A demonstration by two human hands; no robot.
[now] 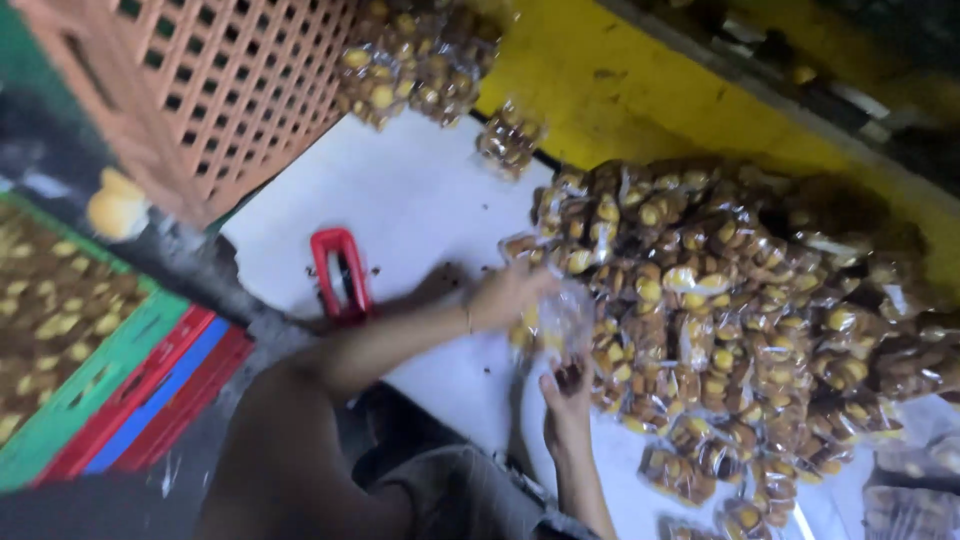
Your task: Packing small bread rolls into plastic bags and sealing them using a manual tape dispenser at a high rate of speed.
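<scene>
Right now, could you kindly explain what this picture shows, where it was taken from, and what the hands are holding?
There is no machine here: one head-worn camera looks down at a person's bare hands. The left hand and right hand together hold a clear bag of small yellow-brown pastries. To their right, a big pile of similar filled bags lies on a white table. A red tool, too blurred to identify, rests on the table, and an orange lattice crate stands behind.

Packets (pixel 720 300) are wrapped in clear, glossy plastic film — crinkled, reflective. The white table top (pixel 400 200) looks smooth and matt. The orange lattice crate (pixel 220 90) is rigid plastic — dull finish; the red sealing tool (pixel 340 272) appears glossy plastic.
</scene>
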